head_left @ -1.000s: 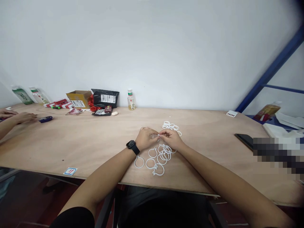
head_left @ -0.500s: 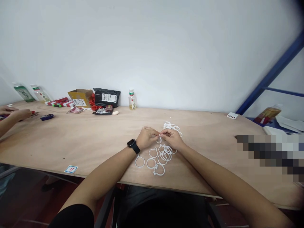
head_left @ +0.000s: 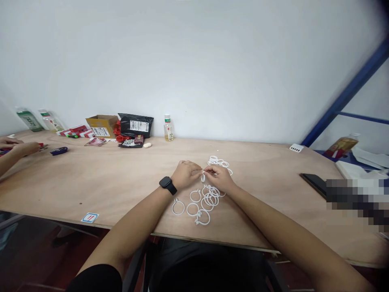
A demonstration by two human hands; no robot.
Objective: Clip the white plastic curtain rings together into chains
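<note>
Between the fingertips of both my hands is a white plastic ring [head_left: 203, 177], seen nearly edge-on; its top is hidden by the fingers. My left hand [head_left: 186, 175], with a black watch at the wrist, pinches it from the left. From the right, my right hand [head_left: 219, 177] pinches the same ring. Below the hands lie several loose white rings [head_left: 193, 209] with small clip ends, some overlapping in a cluster [head_left: 210, 198]. Behind my right hand is a pile of white rings [head_left: 219, 162], partly covered by the hand.
A bottle [head_left: 168, 129] stands by the wall, left of it a black parcel bag [head_left: 136, 125] and an open cardboard box [head_left: 101, 126]. Another person's hands [head_left: 26, 148] work at the far left. A phone [head_left: 314, 184] and a white slotted block [head_left: 296, 148] lie right.
The held ring has turned from a rounder view to nearly edge-on. Both hands stay close together, with slight finger shifts. The loose rings lie as before.
</note>
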